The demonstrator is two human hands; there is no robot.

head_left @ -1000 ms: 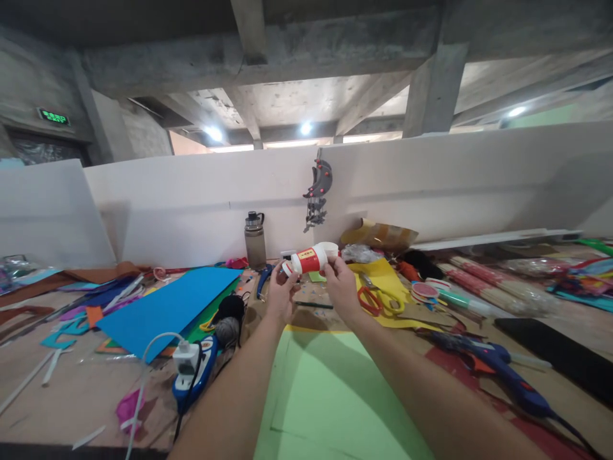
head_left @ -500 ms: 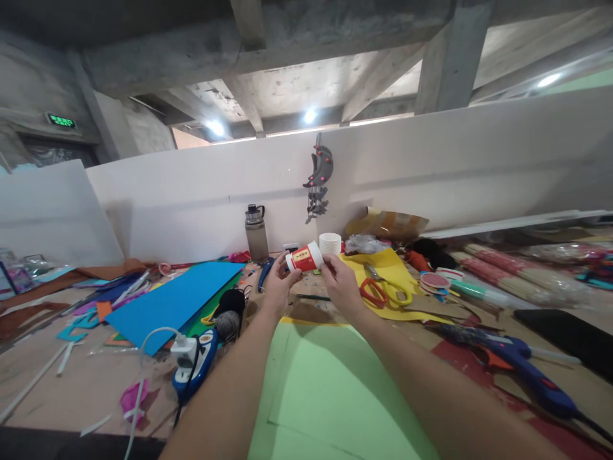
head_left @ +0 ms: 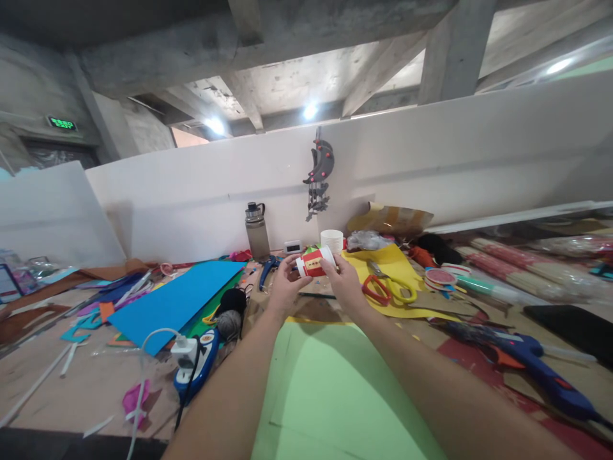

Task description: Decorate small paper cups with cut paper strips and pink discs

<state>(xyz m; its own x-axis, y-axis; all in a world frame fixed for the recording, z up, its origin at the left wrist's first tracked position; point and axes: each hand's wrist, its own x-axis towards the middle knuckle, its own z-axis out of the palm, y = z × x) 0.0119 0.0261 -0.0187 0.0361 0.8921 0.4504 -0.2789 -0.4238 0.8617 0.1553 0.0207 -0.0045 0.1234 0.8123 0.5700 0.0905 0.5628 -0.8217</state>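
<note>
A white paper cup [head_left: 313, 262] with a red and gold band lies sideways between my two hands, above the far edge of the light green sheet [head_left: 335, 390]. My left hand [head_left: 286, 284] grips one end of it, fingers curled round. At the other end, my right hand [head_left: 345, 281] has its thumb and fingers closed on the cup. Just behind the cup stands a stack of white paper cups [head_left: 331, 240]. Scissors with red and yellow handles [head_left: 390, 287] rest on yellow paper, right of my right hand.
A blue sheet [head_left: 177, 297], yarn balls [head_left: 228, 324] and a power strip [head_left: 198, 364] are on the left. A glue gun [head_left: 531, 361] and a black phone-like slab [head_left: 569, 329] lie right. A water bottle [head_left: 257, 233] stands by the white partition [head_left: 191, 198].
The cup has shifted slightly right and turned a little in my hands. Both hands have moved right with it, and my right thumb now lies across the red band.
</note>
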